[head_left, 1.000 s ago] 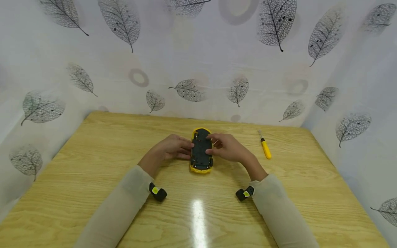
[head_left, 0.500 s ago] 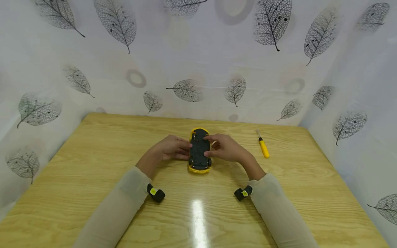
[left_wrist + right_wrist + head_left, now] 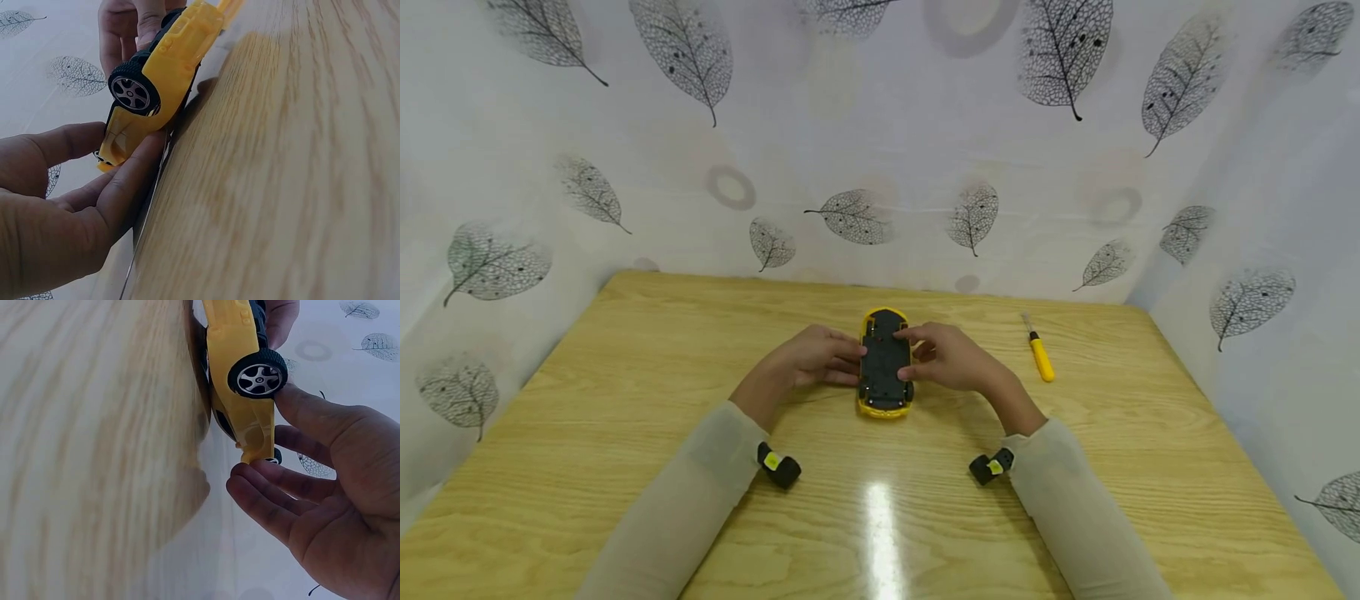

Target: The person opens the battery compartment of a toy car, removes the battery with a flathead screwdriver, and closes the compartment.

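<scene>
A yellow toy car (image 3: 884,358) lies upside down on the table, its black underside facing up. My left hand (image 3: 812,357) grips its left side, the thumb at the edge of the underside and other fingers beneath the body, as the left wrist view shows. From the opposite side my right hand (image 3: 951,358) holds the car between thumb and fingers. In the right wrist view the right thumb is right at a black wheel (image 3: 258,376) with a silver rim, and the fingertips sit against the yellow body.
A yellow-handled screwdriver (image 3: 1041,358) lies to the right of the hands on the wooden table (image 3: 662,350). Behind the table hangs a pale leaf-patterned sheet (image 3: 895,125). Small black cameras (image 3: 779,467) are worn at both wrists.
Both hands stay on the upturned car, and it keeps its place on the table. The head view shifts slightly; the right thumb has slid a little lower along the car's edge.
</scene>
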A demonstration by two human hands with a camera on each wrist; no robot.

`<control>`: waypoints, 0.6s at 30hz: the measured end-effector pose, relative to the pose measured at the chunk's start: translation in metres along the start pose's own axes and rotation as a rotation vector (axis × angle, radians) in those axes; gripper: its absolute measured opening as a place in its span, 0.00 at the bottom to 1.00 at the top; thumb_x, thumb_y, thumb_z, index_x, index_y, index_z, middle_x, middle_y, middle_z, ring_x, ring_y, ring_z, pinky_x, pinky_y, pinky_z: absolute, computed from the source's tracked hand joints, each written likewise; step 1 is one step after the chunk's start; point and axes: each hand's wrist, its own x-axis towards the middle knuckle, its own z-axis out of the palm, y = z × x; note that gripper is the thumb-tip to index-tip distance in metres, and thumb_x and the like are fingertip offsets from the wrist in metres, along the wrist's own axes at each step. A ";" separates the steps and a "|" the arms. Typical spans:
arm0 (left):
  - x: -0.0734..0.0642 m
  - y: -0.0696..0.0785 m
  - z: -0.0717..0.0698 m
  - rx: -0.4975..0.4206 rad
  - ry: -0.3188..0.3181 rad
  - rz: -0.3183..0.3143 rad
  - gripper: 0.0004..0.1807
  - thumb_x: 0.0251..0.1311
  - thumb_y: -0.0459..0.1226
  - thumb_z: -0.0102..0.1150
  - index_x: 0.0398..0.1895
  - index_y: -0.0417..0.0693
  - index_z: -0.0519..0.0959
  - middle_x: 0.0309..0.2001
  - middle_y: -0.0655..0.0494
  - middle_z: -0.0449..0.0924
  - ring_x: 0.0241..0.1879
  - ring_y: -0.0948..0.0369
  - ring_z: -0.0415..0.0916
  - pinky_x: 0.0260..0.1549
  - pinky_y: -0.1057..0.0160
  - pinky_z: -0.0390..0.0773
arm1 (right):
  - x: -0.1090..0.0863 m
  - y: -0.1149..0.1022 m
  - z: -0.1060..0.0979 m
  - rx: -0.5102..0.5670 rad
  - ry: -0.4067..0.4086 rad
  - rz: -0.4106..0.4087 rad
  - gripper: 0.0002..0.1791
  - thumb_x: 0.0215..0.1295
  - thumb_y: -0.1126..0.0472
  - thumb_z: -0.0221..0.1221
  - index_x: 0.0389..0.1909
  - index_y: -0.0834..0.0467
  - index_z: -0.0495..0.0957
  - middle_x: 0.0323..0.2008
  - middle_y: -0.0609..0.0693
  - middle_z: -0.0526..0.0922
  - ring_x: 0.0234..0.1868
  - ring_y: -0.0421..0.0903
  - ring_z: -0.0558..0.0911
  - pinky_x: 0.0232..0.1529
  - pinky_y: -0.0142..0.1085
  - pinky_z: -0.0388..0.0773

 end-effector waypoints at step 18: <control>-0.002 0.001 0.001 -0.001 -0.014 0.002 0.22 0.73 0.30 0.56 0.66 0.28 0.72 0.50 0.39 0.83 0.41 0.54 0.85 0.47 0.55 0.88 | 0.002 0.003 0.002 0.065 0.004 -0.003 0.33 0.65 0.57 0.71 0.70 0.57 0.73 0.61 0.56 0.78 0.57 0.55 0.81 0.56 0.49 0.84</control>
